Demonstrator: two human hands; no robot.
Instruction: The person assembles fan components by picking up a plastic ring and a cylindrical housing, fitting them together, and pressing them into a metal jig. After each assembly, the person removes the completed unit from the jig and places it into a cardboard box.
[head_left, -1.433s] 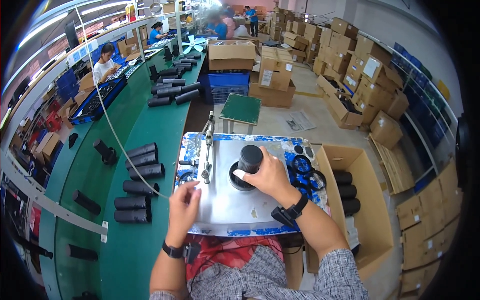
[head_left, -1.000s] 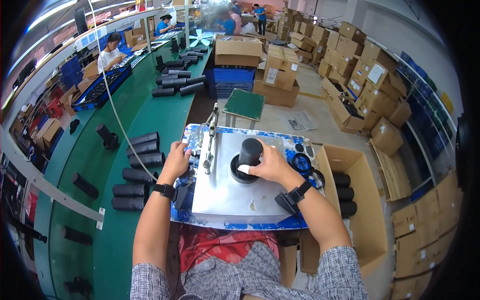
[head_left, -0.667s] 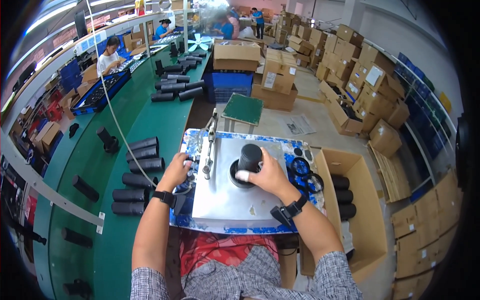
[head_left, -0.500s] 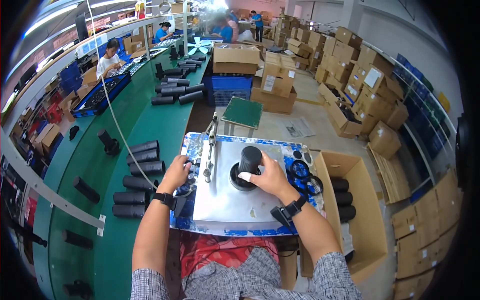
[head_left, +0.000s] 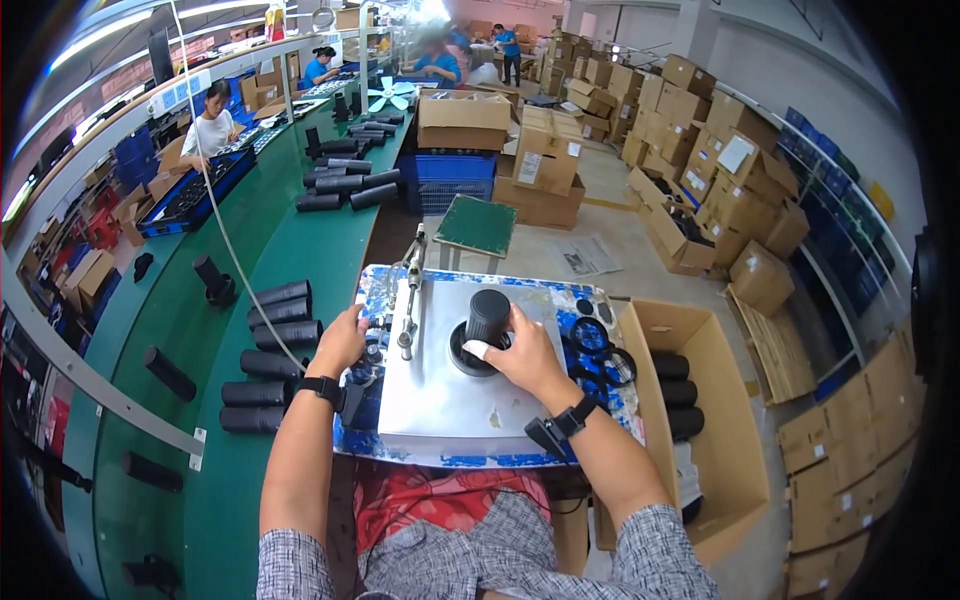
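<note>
Head view, black cylinder [head_left: 489, 316]: lower end at the mouth of the round holder [head_left: 473, 371] on the metal plate [head_left: 430, 405]; whether fully seated cannot be told.
Long axis: roughly upright; any slight lean is hard to judge through the wide lens.
Nearer hand: right hand [head_left: 524, 357], touching; the cylinder lies at its left.
Right grip: fingers curled round the cylinder's right side, white-covered thumb low on the near side, pinching it.
Farther hand: left hand [head_left: 342, 340], well apart; the cylinder lies to its right, the metal lever [head_left: 408, 310] between.
Left fingers: partly curled near the blue-painted tabletop's [head_left: 362, 432] left edge; whether they grip anything cannot be told.
</note>
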